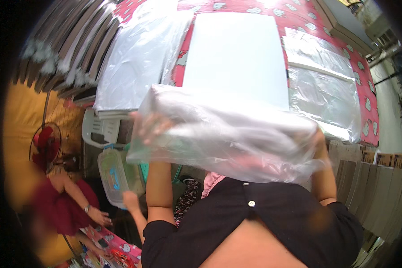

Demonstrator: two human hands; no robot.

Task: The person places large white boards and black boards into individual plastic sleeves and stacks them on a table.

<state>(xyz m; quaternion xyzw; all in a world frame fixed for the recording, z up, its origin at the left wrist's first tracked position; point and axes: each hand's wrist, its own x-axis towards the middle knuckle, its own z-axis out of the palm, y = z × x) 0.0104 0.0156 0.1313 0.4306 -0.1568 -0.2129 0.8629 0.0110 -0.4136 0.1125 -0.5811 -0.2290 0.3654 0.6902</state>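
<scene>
A wide clear plastic bag (236, 129) stretches crosswise between my two hands, in front of my chest. It is crumpled and shiny, and motion smears part of it. My left hand (152, 127) is at its left end, showing blurred through the film with the fingers bent around it. At the right end my right hand (318, 139) is closed on the bag, its fingers partly hidden by the plastic. Just beyond the bag, a large white sheet or board (236, 53) lies flat on the table, its near edge covered by the film.
Plastic-wrapped flat stacks (143, 62) and clear plastic packets (321, 91) flank the white sheet on the red patterned tablecloth (368, 105). Grey board stacks (375, 192) stand at right, others (71, 49) far left. At lower left are another person's hand (100, 216), a clear-lidded bin (116, 172) and a fan (47, 143).
</scene>
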